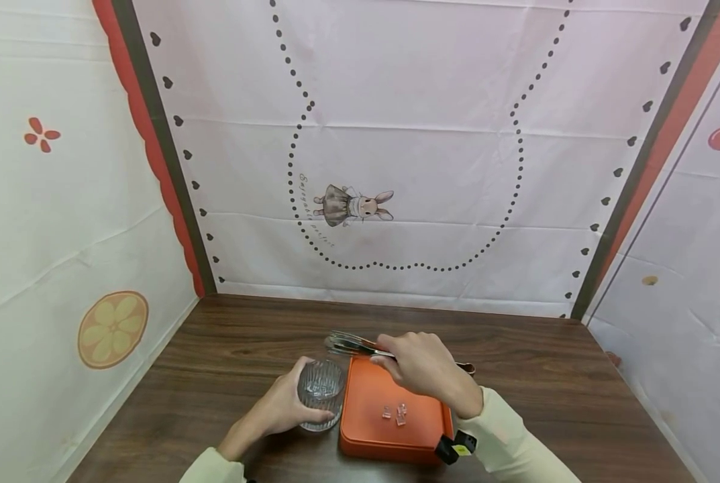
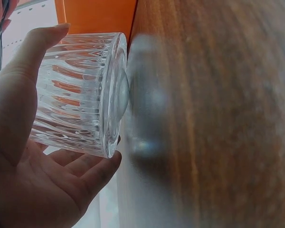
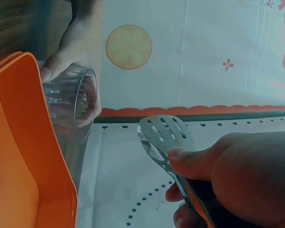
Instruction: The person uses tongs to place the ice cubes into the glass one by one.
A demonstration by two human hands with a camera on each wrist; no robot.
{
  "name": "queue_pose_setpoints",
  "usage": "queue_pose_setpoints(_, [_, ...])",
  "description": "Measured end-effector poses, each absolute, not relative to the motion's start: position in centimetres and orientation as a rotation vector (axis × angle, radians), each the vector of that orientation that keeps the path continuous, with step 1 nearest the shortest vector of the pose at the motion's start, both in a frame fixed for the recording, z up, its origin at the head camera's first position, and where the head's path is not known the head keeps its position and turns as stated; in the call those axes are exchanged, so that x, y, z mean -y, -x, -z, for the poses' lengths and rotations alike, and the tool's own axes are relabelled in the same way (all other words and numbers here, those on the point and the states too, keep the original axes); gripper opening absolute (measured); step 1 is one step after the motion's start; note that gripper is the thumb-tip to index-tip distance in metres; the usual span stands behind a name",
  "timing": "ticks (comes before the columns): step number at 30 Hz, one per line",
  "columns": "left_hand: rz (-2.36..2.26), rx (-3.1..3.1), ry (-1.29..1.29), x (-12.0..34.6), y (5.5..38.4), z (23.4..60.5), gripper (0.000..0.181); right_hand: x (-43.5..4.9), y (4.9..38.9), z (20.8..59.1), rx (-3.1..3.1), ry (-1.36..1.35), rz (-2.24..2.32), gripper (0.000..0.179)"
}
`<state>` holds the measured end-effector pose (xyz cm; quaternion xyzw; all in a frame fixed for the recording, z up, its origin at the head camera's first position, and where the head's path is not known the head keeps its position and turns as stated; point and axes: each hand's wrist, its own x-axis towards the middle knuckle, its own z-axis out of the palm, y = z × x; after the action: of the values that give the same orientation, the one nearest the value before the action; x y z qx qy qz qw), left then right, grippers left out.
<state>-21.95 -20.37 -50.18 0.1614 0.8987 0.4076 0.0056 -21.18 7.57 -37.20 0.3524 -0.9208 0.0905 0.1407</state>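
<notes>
My left hand [image 1: 281, 402] holds a clear ribbed glass [image 1: 321, 386], thumb on the near side and fingers around the far side. In the left wrist view the base of the glass [image 2: 115, 95] is right at the wooden tabletop. My right hand [image 1: 423, 362] grips metal tongs [image 1: 360, 345] with slotted heads, over the back of an orange tray [image 1: 366, 382]. The right wrist view shows a small clear piece [image 3: 146, 130] between the tong heads [image 3: 164, 130]. Several clear cube-like pieces [image 1: 401, 416] lie in the tray.
The glass stands just left of the tray on a dark wood table [image 1: 227, 355]. Printed white cloth [image 1: 420, 168] hangs behind the table and along both sides. A small black device [image 1: 456, 446] is worn on the right wrist.
</notes>
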Motion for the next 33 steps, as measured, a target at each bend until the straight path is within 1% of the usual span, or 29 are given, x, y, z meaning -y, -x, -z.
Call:
queue_pose_setpoints(6, [-1.283,-2.789,-0.506,20.5,22.0,50.3,0.095,-7.1,21.1,37.3,2.664,-1.030,-0.261,0.018])
queue_pose_setpoints(18, [-1.277,-2.786,-0.499,20.5,22.0,50.0,0.096,-6.4,21.1,37.4,2.693,-1.054,-0.291,0.022])
queue_pose_setpoints(33, [-1.251,-2.807,-0.511,20.4,22.0,49.8,0.096,-6.2,21.1,37.4,2.727,-1.100,-0.331,0.019])
